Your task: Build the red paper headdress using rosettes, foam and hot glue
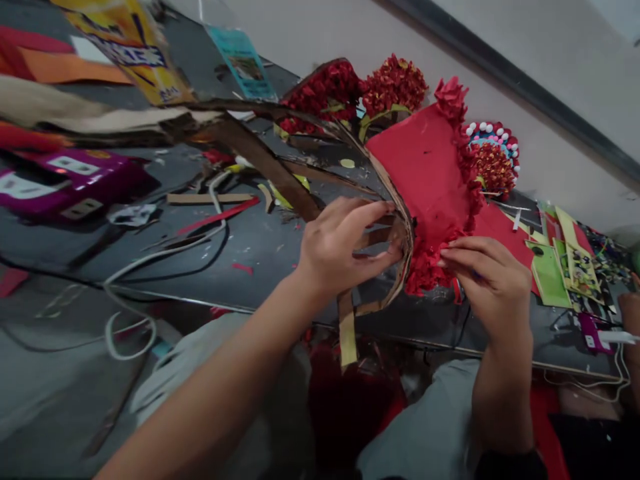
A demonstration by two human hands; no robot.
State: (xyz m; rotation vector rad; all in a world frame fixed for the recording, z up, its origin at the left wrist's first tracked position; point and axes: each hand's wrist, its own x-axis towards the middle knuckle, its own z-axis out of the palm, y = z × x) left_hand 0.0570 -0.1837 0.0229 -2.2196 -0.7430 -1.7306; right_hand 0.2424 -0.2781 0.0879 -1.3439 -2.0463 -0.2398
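My left hand (345, 247) is closed around the curved edge of a brown cardboard frame (409, 230). A red panel (425, 157) is attached to that frame, with crumpled red paper (470, 160) ruffled along its right and lower borders. At the lower right corner, my right hand (487, 273) pinches a bit of this crumpled red paper between thumb and fingers. What lies behind the left fingertips is partly hidden. Long cardboard strips (265, 157) run from the frame toward the upper left, and a yellowish strip end (349, 343) hangs over the table edge.
Red paper flowers (395, 83) stand along the wall. A yellow package (133, 53), a purple power strip (75, 183) and a white cable (215, 193) lie to the left. Green and yellow pieces (553, 270) are on the right. Scraps litter the dark table (260, 250).
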